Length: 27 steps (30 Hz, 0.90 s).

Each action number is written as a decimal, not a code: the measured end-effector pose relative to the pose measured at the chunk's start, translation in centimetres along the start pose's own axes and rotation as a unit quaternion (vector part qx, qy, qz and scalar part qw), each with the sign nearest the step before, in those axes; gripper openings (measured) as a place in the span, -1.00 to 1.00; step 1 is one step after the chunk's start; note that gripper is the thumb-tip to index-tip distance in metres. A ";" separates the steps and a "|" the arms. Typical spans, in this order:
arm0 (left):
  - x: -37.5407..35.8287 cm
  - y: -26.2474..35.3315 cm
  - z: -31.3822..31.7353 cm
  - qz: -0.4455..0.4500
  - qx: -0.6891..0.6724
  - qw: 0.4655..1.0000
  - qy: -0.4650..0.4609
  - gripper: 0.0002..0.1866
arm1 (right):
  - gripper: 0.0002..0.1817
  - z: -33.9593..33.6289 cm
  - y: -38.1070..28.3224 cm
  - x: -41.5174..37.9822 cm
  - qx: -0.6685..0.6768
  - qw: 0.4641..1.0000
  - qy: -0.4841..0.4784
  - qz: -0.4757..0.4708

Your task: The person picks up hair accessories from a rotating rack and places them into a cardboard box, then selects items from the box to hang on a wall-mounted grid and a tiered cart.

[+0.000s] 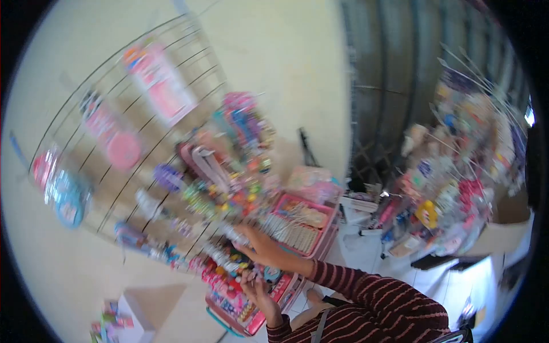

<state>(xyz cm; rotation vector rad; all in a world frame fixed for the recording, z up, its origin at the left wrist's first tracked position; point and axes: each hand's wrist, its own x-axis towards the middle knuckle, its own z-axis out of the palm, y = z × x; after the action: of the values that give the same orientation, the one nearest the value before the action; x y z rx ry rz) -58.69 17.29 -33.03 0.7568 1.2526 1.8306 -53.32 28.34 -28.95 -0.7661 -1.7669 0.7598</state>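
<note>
My right hand [264,249] reaches over from the right, in front of the wire rack [127,103]. Its fingers and thumb are closed round a whitish item [233,234] too blurred to name. Lower down, my left hand [260,295] has its fingers bent together at a small thing I cannot make out. Beneath it lies a pink case [251,326] full of small colourful items. Red and pink pieces [216,279] hang beside my left hand. Behind my right hand is a pink tray [313,246] holding pale strips.
Carded pink goods [166,91] and a blue item [70,207] hang on the rack. Bagged toys [452,194] hang at the right before a dark folding gate [394,74]. A white box [132,320] stands at the lower left, a cardboard box [503,234] at the right.
</note>
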 end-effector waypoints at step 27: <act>-39.4 -10.8 29.4 -0.123 0.094 0.283 -0.947 -0.72 | -0.79 -39.2 -16.1 -54.4 -0.146 0.727 0.498 0.449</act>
<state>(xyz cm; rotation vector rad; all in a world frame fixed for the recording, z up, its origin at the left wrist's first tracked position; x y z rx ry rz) -11.40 0.04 -35.01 1.6936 -0.2838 -0.3918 -3.42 -18.76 -35.13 -1.8763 -0.4326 0.4577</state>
